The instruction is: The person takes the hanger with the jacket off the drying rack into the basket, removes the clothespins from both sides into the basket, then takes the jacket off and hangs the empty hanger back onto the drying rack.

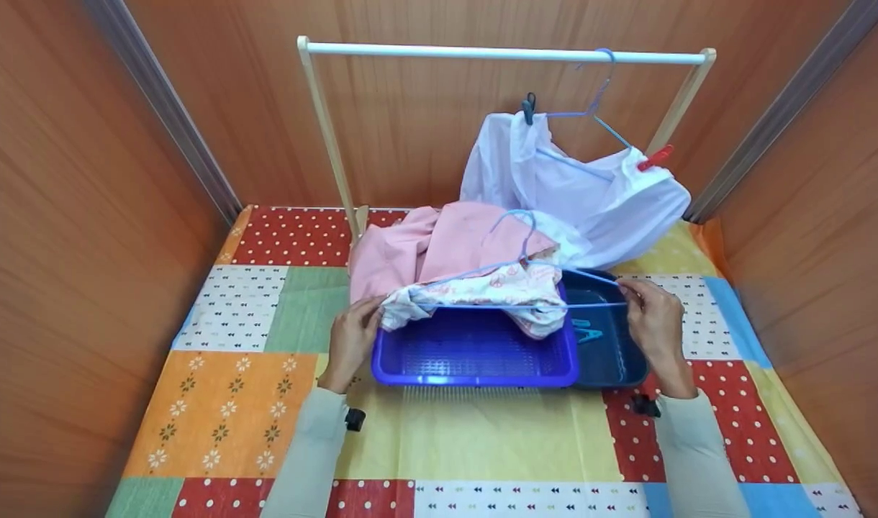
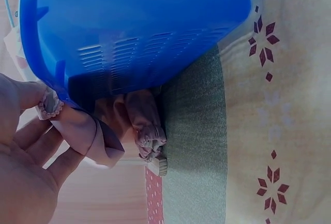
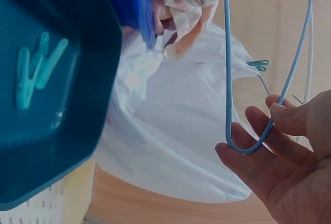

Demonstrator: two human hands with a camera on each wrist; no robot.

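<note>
A blue wire clothes hanger [image 1: 597, 306] is held level above the purple basket [image 1: 475, 380], its hook upward. My right hand [image 1: 655, 331] pinches the hanger's bare right corner between thumb and fingers, as the right wrist view shows. A pink garment [image 1: 460, 241] with a white, pink-printed inner side [image 1: 500, 288] covers the hanger's left part and drapes behind it over the basket. At the left end, my left hand [image 1: 349, 342] pinches the garment's edge, seen as a pink fold [image 2: 85, 136] in the left wrist view. The hanger's left corner is hidden by cloth.
Behind stands a drying rack with a white rail [image 1: 446, 51]. A white garment [image 1: 561, 187] hangs from it on another hanger, with a black clothespin [image 1: 529, 108] and a red clothespin [image 1: 655, 157]. The dark tub [image 1: 612, 363] at right holds turquoise clothespins [image 3: 39, 71].
</note>
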